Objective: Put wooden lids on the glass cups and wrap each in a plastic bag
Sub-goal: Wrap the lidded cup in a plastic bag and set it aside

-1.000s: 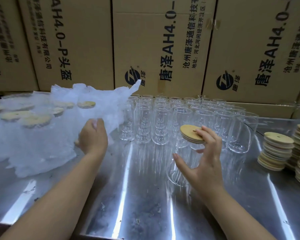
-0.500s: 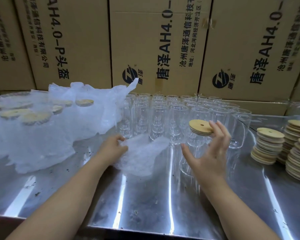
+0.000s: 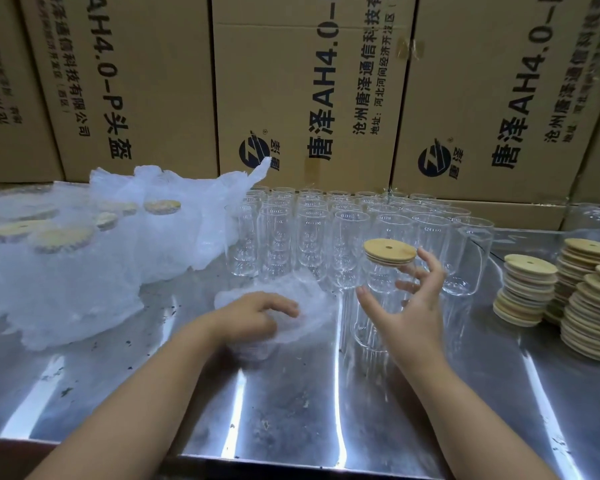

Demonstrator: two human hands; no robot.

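A glass cup [image 3: 381, 285] stands on the steel table [image 3: 291, 410] in front of the rows of cups, with a round wooden lid [image 3: 390, 251] on top. My right hand [image 3: 409, 313] is beside it, thumb to the cup's left and spread fingers to its right and behind; no firm grip shows. My left hand [image 3: 253, 317] grips a crumpled clear plastic bag [image 3: 302, 296] that lies on the table just left of the cup.
Rows of bare glass cups [image 3: 312, 230] fill the table's back. Stacks of wooden lids [image 3: 527, 292] stand at the right. A heap of bagged, lidded cups [image 3: 66, 265] covers the left. Cardboard boxes [image 3: 309, 98] wall off the rear.
My left hand pulled a plastic bag from the heap at the left and brought it to the middle, beside the cup. My right hand's fingers came off the lid and spread.
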